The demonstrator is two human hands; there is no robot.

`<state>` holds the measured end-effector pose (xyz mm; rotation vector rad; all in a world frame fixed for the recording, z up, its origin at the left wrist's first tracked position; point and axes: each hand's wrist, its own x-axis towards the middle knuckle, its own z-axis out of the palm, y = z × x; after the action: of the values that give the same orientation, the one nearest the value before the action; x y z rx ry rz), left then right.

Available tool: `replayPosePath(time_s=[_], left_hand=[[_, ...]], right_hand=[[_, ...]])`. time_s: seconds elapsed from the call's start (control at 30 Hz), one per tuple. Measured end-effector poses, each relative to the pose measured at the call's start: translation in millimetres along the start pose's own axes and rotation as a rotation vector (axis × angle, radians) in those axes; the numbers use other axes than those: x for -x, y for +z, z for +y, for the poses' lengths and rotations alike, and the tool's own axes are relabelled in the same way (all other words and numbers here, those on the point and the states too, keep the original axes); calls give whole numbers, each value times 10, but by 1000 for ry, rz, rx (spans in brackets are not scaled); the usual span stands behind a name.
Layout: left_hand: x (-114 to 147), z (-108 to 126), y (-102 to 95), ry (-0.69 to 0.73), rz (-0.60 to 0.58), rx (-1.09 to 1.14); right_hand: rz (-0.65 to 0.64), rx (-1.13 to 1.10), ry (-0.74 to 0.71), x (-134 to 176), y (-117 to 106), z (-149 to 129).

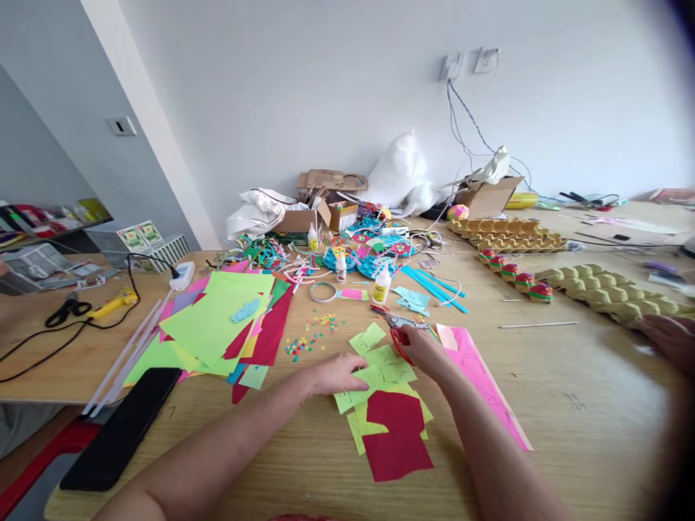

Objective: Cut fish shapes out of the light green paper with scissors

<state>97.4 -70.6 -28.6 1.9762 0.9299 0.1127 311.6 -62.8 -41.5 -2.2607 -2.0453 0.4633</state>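
One scissors, perhaps three bottles

Red-handled scissors, gripped by the handles, slant with their tips pointing away and leftward; yellow-green paper pieces, angular and unevenly cut, lie overlapping in a loose spread just beside the scissors, several marked with thin dark lines; one is creased-looking.

Craft workshop: scissors, coloured paper

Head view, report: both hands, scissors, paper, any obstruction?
Right hand gripping red-handled scissors. Left hand at light-green paper pieces, fingers apart. Two dark-red paper pieces partly cover the green.
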Motion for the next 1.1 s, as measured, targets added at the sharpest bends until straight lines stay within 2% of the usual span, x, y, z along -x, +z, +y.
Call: replayPosePath(time_s=[0.13,0.33,0.47,0.67,0.8,1.1], left_hand=[[39,-4,4,1,28,54],[-26,-153,-80,-32,287,234],[-120,-217,-124,-24,342,447],[-360,-179,-175,42,343,689],[-532,-182,-205,39,330,781],[-675,-176,-173,12,153,796]], right_hand=[[-6,2,0,5,-44,10],[-35,4,46,-9,-65,67],[-12,-18,83,3,-51,85],[67,-93,88,-11,22,-13],[73,-140,77,-31,52,-39],[62,-197,46,-65,116,1]])
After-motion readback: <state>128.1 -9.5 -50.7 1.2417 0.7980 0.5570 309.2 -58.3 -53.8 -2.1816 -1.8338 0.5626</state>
